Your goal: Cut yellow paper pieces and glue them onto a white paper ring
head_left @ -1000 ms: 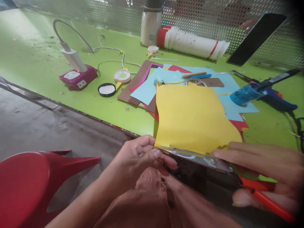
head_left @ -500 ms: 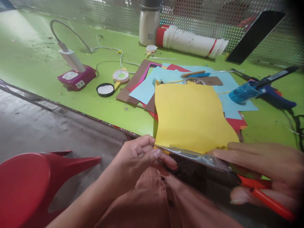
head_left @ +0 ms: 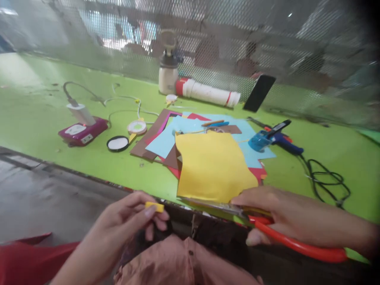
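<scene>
Between the thumb and fingers of my left hand point(head_left: 130, 221) is a small yellow paper piece point(head_left: 156, 207), held in front of the table edge. My right hand point(head_left: 285, 213) grips a pair of scissors point(head_left: 299, 241) with red-orange handles, its metal blades pointing left along the near edge of a large yellow sheet point(head_left: 213, 166). My right fingers also touch that sheet's near right corner. The yellow sheet lies over a pile of blue paper point(head_left: 163, 138), brown paper point(head_left: 148, 142) and red paper.
A purple power socket point(head_left: 83, 132) with a plugged charger stands at left, near tape rolls point(head_left: 137, 127). Behind the papers are a pump bottle point(head_left: 168, 77), a stack of white cups point(head_left: 208, 93) and a leaning phone point(head_left: 259, 93). A blue glue gun point(head_left: 286, 144) with cable lies right.
My left hand has moved left, away from the yellow sheet, with the small yellow piece now apart from it. The view has tilted up, showing more of the mesh behind.
</scene>
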The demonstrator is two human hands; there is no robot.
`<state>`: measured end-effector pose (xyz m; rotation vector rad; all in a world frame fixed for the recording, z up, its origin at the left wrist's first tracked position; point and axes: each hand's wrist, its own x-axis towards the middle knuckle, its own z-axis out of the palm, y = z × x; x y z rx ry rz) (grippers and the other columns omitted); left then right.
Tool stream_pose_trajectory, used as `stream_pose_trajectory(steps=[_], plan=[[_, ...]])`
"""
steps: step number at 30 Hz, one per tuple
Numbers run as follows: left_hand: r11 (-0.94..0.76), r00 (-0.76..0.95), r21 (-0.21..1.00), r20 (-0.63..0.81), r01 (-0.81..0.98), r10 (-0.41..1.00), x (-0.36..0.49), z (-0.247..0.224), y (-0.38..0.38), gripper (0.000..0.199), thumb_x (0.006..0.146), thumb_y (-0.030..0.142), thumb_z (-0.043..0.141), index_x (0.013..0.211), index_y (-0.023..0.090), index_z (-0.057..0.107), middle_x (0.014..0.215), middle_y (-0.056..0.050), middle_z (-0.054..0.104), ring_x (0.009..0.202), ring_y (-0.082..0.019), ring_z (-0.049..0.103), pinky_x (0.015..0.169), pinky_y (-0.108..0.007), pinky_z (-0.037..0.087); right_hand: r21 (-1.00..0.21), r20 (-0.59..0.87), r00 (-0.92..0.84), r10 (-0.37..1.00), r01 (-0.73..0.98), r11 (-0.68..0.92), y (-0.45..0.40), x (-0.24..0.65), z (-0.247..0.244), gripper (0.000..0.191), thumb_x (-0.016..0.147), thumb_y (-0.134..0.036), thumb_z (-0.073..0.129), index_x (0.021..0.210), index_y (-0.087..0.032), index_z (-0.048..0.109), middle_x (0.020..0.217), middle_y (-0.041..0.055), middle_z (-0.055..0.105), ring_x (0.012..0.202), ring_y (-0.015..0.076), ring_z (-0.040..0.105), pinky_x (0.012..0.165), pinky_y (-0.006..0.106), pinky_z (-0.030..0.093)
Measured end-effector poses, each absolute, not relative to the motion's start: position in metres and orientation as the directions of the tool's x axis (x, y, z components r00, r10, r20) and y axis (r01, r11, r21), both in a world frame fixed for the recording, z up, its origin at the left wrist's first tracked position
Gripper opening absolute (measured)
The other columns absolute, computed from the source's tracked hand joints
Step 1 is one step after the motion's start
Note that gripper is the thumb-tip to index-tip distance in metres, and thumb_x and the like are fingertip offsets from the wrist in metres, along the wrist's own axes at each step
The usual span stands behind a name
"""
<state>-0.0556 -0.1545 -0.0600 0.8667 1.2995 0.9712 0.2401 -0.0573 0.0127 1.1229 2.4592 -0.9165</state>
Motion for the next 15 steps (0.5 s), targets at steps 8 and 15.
stream_pose_trajectory(steps=[8,15], plan=[[-0.122,0.175,0.953,0.075,0.277,0.982,-0.052,-0.016,-0.091,0.021,0.084,0.041,0.058,0.086,0.023,0.069,0.09,-0.003,0.071,0.087,-0.019,0.063,0.076,-0.026,0.049,-0.376,-0.426,-0.704,0.568,0.709,0.597,-0.063,0.241,0.017,0.039,0.077,-0.059,0.064,0.09,-0.022,0.066,0.087,0.0023,0.066,0.077,0.0191,0.059,0.061,0.025,0.037],[-0.233,0.256,0.675,0.067,0.701,0.964,-0.015,-0.027,-0.052,0.026,0.082,0.032,0.05,0.089,0.017,0.07,0.093,-0.01,0.071,0.085,-0.026,0.062,0.072,-0.034,0.044,-0.321,-0.385,-0.655,0.65,0.755,0.571,-0.085,0.245,0.017,0.046,0.079,-0.061,0.06,0.107,-0.024,0.065,0.094,0.0068,0.067,0.085,0.0244,0.063,0.064,0.028,0.042]])
